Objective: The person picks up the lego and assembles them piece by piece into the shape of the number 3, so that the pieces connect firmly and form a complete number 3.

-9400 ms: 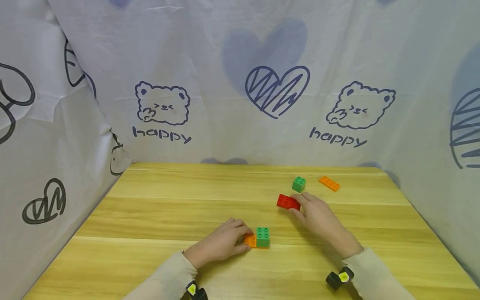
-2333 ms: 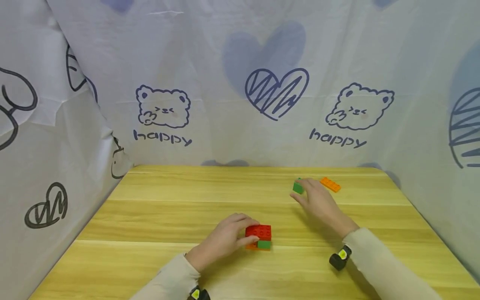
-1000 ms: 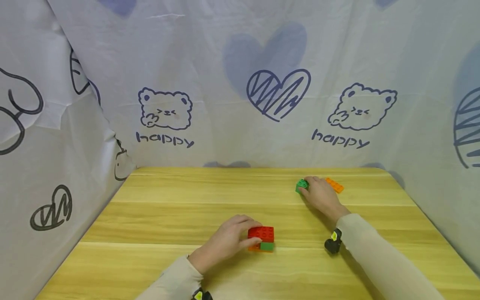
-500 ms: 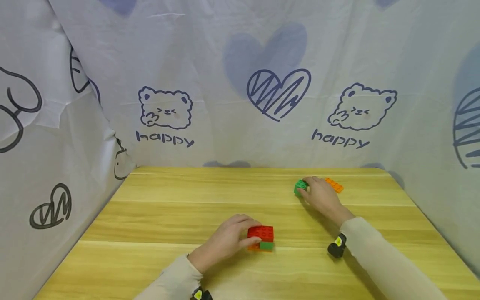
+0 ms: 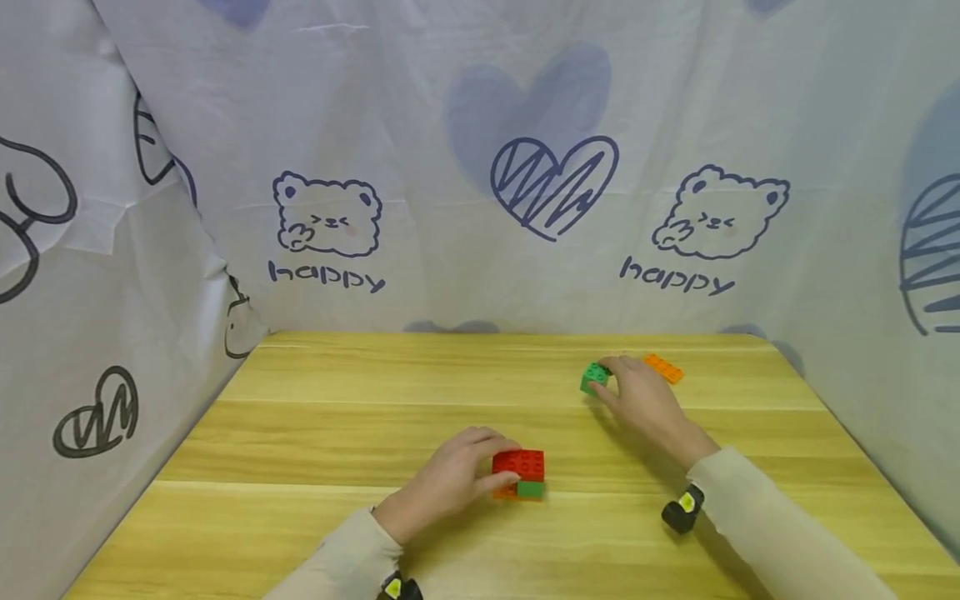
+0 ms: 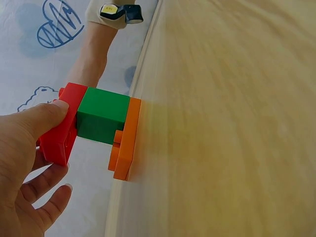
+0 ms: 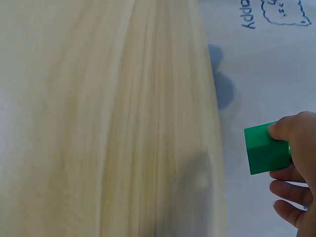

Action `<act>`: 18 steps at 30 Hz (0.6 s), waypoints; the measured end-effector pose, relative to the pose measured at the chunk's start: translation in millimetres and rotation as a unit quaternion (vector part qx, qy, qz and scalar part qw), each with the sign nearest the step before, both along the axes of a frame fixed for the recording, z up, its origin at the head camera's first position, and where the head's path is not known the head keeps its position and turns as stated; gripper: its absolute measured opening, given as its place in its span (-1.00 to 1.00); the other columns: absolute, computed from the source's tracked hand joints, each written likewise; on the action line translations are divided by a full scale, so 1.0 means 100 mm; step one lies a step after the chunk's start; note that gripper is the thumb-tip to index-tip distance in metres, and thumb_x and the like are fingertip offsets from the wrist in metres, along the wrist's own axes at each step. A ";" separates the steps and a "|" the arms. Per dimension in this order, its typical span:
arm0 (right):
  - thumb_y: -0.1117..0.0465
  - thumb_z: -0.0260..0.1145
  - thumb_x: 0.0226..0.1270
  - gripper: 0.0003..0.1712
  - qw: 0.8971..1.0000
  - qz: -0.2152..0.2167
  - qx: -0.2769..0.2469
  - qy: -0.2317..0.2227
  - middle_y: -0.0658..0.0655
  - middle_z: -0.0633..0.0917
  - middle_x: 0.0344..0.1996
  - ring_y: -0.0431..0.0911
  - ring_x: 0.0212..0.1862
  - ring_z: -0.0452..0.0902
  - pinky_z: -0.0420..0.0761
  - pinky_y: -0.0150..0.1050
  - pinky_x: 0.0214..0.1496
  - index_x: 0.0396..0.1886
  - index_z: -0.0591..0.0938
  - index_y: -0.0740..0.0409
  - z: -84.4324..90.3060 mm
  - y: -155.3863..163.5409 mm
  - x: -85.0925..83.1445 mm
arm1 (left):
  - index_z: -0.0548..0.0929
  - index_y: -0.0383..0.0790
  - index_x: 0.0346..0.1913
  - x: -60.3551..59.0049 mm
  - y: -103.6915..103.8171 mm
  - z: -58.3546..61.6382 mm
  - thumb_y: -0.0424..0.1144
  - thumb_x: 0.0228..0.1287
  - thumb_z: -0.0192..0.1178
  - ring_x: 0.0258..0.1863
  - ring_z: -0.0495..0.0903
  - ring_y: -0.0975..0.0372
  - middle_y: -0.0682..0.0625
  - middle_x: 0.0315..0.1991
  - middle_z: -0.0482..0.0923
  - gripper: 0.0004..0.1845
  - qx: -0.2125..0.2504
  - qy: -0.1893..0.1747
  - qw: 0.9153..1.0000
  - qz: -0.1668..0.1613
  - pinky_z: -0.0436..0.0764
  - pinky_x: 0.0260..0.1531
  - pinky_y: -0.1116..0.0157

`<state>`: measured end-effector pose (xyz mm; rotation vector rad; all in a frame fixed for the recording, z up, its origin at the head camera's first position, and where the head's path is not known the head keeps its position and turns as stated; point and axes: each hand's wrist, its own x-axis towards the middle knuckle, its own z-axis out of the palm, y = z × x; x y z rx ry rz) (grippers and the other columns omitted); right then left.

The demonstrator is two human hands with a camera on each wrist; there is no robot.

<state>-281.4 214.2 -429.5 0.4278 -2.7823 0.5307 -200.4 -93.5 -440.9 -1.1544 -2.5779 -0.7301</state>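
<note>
My left hand (image 5: pixel 442 482) holds the red brick (image 6: pixel 64 126) with the thumb on its near side and fingers around the other. That brick sits on top of a small stack: a green brick (image 6: pixel 102 114) beneath it, at one end of an orange plate (image 6: pixel 130 140) at the bottom. On the red brick's left half, the underside overhangs the plate with a gap. Farther back to the right, my right hand (image 5: pixel 647 406) pinches a second green brick (image 7: pixel 266 150), square with studs, between thumb and fingers. In the right wrist view its plain sides show.
A loose orange plate (image 5: pixel 664 368) lies at the back right, just behind my right hand. The wooden table (image 5: pixel 337 400) ends at a white patterned cloth (image 5: pixel 442 250) hanging behind it and along both sides.
Earlier, my right hand held the red brick; it now tops the stack. My right hand has since taken hold of the second green brick and shifted it slightly left and nearer. My left hand stays put.
</note>
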 end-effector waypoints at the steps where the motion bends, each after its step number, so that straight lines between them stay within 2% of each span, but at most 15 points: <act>1: -0.02 0.31 0.38 -0.43 1.000 0.003 -0.001 0.002 0.30 0.62 0.03 0.19 0.02 0.54 0.51 0.14 0.10 0.20 0.53 0.29 0.01 -0.01 0.02 | 0.67 -0.09 0.09 0.00 0.00 0.00 -0.01 0.29 0.30 -0.05 0.56 0.25 0.08 -0.06 0.62 -0.62 0.001 0.000 1.000 -0.001 0.56 0.00 0.31; 8: -0.03 0.34 0.35 -0.44 1.000 0.020 -0.001 0.021 0.21 0.65 -0.04 0.12 -0.02 0.56 0.54 0.09 0.06 0.17 0.56 0.26 0.08 -0.08 0.14 | 0.67 -0.09 0.08 0.00 0.00 -0.01 0.00 0.29 0.30 -0.04 0.57 0.25 0.08 -0.06 0.62 -0.63 0.001 0.000 1.000 0.001 0.56 0.00 0.30; 18: -0.03 0.38 0.31 -0.43 0.998 0.046 -0.001 0.036 0.21 0.65 0.02 0.12 0.04 0.56 0.54 0.09 0.09 0.16 0.58 0.25 0.18 -0.19 0.31 | 0.67 -0.09 0.08 -0.01 0.00 -0.02 0.00 0.29 0.29 -0.06 0.57 0.26 0.09 -0.07 0.61 -0.63 0.002 0.006 1.000 -0.002 0.57 -0.01 0.31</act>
